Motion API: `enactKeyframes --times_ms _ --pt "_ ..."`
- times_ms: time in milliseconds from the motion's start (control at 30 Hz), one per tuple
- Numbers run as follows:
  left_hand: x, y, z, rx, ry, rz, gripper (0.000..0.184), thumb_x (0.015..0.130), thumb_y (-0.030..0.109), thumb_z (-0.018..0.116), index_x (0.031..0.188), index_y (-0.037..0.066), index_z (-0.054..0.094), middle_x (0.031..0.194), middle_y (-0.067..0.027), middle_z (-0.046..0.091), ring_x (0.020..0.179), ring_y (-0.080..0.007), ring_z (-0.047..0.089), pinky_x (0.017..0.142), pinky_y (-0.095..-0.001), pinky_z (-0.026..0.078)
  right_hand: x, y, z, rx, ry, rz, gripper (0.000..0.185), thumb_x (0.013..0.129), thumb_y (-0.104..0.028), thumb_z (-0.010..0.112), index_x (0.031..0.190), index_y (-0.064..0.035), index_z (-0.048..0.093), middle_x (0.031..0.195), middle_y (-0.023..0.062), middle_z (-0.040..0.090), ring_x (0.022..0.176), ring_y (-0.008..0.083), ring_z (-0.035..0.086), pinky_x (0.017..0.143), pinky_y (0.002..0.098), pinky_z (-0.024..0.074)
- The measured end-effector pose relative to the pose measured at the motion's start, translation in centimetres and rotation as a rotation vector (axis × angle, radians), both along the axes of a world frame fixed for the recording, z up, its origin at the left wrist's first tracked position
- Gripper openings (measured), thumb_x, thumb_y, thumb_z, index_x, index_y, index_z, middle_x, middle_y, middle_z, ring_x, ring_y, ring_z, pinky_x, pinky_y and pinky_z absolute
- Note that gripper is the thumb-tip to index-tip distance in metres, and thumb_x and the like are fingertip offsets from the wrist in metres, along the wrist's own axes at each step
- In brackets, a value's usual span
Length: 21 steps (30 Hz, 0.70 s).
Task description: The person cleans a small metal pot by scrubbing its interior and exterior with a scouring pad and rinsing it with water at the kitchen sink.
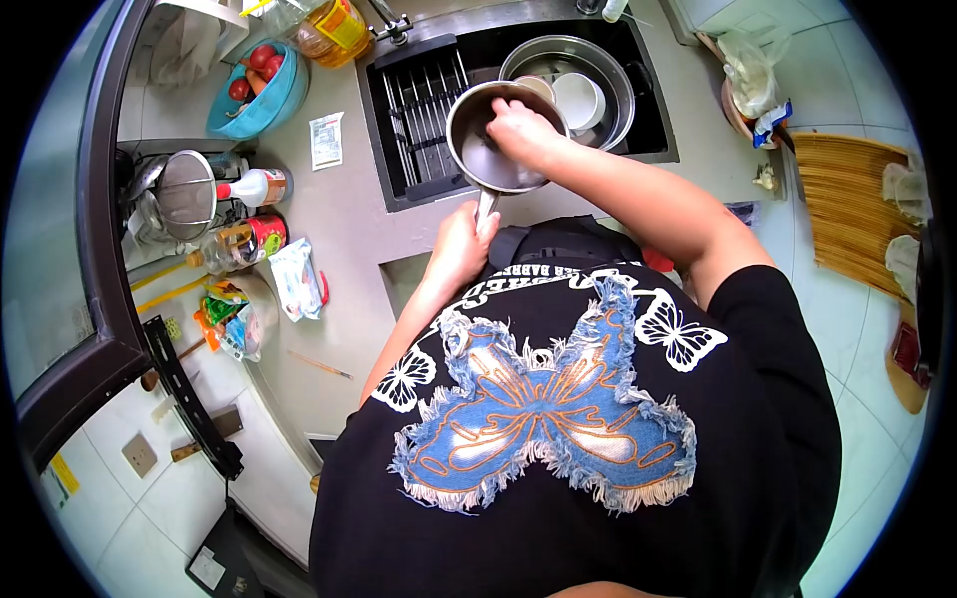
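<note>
Pan [482, 159] is tipping its open side up over the front of the black sink [655, 130]. It may be resting on the edge or hanging just above it; I cannot tell which. The left hand [462, 247] is closing round the handle [486, 206], which is sticking out between six and seven o'clock. The right arm is coming in from four o'clock, and the right hand [520, 132] is bending its fingers inside the pan. I cannot tell if those fingers are pinching anything. They seem to be rubbing the inside.

To do this well, the left hand should be holding tight, so the pan is not twisting or slipping. The fingers should be going all the way round, past twelve, three, six and nine o'clock, and down into the corner where the side is meeting the bottom. The pan should be staying over the sink, so drips are not landing on the shirt [578, 538].

From the pan, a big metal basin [622, 88] is sitting near two o'clock with a white bowl [580, 100] inside, so bumping that way could be making a clang. A rack [417, 120] is lying between nine and ten o'clock.
</note>
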<state>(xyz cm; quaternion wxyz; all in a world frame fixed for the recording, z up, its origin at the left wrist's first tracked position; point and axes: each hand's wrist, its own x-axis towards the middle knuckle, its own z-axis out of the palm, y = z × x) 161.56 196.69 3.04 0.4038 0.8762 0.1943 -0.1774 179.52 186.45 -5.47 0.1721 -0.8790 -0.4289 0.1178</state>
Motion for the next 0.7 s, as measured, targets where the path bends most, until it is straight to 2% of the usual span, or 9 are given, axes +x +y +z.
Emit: enactKeyframes --times_ms 133,233,367,433,467,500,567,633,700 --pt "-0.6 0.3 -1.3 0.023 -0.059 -0.053 0.034 0.097 0.028 0.059 0.092 -0.005 0.055 0.085 -0.0317 0.063 0.087 -0.0504 0.061 0.075 -0.0508 0.047 -1.5 0.6 0.3 0.183 0.355 0.145 0.018 0.083 -0.011 0.06 0.093 -0.0049 0.074 0.116 0.0211 0.056 0.105 0.0368 0.06 0.091 0.0449 0.0527" --pt "-0.4 0.4 -1.0 0.069 -0.033 -0.067 0.035 0.097 0.029 0.06 0.092 -0.005 0.055 0.085 -0.0319 0.063 0.087 -0.0507 0.061 0.074 -0.0516 0.046 -1.2 0.4 0.0 0.194 0.054 0.125 0.016 0.083 -0.011 0.059 0.087 -0.004 0.073 0.118 0.0182 0.056 0.106 0.0356 0.06 0.089 0.0448 0.0534" --pt "-0.6 0.2 -0.5 0.026 -0.023 -0.03 0.035 0.097 0.028 0.06 0.09 -0.006 0.054 0.086 -0.0318 0.063 0.088 -0.0512 0.06 0.074 -0.0521 0.046 -1.5 0.4 -0.6 -0.108 -0.16 0.048 0.02 0.079 -0.011 0.061 0.092 -0.0041 0.075 0.117 0.0196 0.056 0.105 0.0384 0.06 0.089 0.0448 0.0546" --pt "-0.8 0.1 -0.7 0.017 -0.028 -0.029 0.035 0.097 0.028 0.06 0.09 -0.006 0.054 0.087 -0.0319 0.063 0.088 -0.0514 0.06 0.074 -0.0521 0.046 -2.6 0.3 -0.1 0.059 0.299 -0.006 0.023 0.081 -0.012 0.061 0.098 -0.0057 0.075 0.118 0.0207 0.055 0.111 0.041 0.058 0.097 0.0481 0.0491" --pt "-0.9 0.2 -1.0 0.001 -0.023 -0.03 0.035 0.097 0.028 0.06 0.089 -0.006 0.053 0.086 -0.0322 0.063 0.088 -0.0515 0.06 0.074 -0.0521 0.046 -2.6 0.5 -1.0 0.129 0.301 0.188 0.021 0.084 -0.014 0.06 0.097 -0.0064 0.074 0.12 0.0217 0.054 0.115 0.0422 0.056 0.103 0.0499 0.0435" --pt "-1.0 0.3 -1.0 -0.013 -0.017 -0.032 0.035 0.097 0.027 0.06 0.089 -0.006 0.053 0.085 -0.0324 0.063 0.088 -0.0516 0.06 0.074 -0.0521 0.046 -3.0 0.4 -0.7 0.141 0.315 0.134 0.019 0.084 -0.014 0.059 0.095 -0.0075 0.074 0.118 0.0217 0.054 0.111 0.0393 0.058 0.105 0.0473 0.0424" --pt "-1.0 0.3 -0.6 0.007 -0.017 -0.039 0.035 0.097 0.028 0.061 0.089 -0.006 0.053 0.086 -0.0324 0.063 0.089 -0.0514 0.06 0.074 -0.052 0.046 -2.3 0.3 0.1 0.164 0.197 0.011 0.018 0.082 -0.012 0.06 0.092 -0.0067 0.075 0.115 0.0199 0.055 0.105 0.0368 0.059 0.098 0.0457 0.0491" --pt "-0.9 0.2 -0.2 0.029 -0.02 -0.045 0.036 0.097 0.028 0.061 0.089 -0.006 0.053 0.086 -0.0324 0.063 0.089 -0.0512 0.06 0.074 -0.0518 0.046 -0.7 0.2 -1.8 0.061 -0.105 0.054 0.017 0.078 -0.012 0.063 0.087 -0.003 0.074 0.111 0.0166 0.057 0.101 0.0328 0.06 0.08 0.0405 0.0578" --pt "-0.8 -0.1 -0.2 0.072 -0.018 -0.047 0.035 0.097 0.028 0.06 0.09 -0.006 0.053 0.087 -0.0329 0.063 0.09 -0.0512 0.06 0.075 -0.0514 0.046 -1.4 0.1 -1.7 -0.078 -0.084 0.035 0.018 0.079 -0.012 0.062 0.089 -0.0025 0.074 0.112 0.0191 0.057 0.102 0.0361 0.062 0.086 0.0451 0.0556"
